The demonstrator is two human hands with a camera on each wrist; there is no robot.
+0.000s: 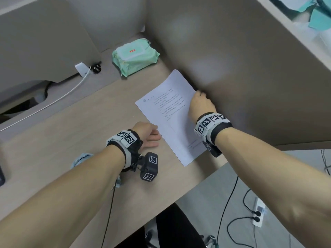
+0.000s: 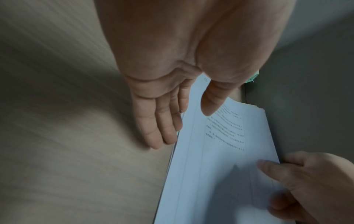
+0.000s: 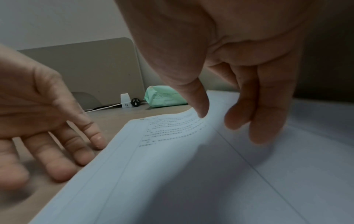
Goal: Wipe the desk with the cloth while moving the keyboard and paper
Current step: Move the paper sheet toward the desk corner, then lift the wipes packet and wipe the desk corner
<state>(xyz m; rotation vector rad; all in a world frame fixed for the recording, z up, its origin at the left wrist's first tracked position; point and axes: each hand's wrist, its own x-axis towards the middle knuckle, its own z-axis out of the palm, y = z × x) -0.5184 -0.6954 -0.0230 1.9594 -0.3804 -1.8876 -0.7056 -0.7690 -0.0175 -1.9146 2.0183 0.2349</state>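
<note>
- The paper [image 1: 172, 115] lies on the desk [image 1: 75, 133], its far edge against the side panel [image 1: 232, 68].
- The left hand [image 1: 147, 134] rests flat beside the paper, fingers [image 2: 162, 128] straight and together, touching its near edge.
- The right hand [image 1: 201, 106] pinches the paper's far edge, thumb [image 3: 199, 103] on top, fingers curled.

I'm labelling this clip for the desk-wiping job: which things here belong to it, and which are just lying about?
Part of the job:
- paper stack, right hand at its far edge, left hand at its near edge
- desk
- blue cloth, under the left forearm

Lying about:
- green wipes pack
- white cable
- black plug
</note>
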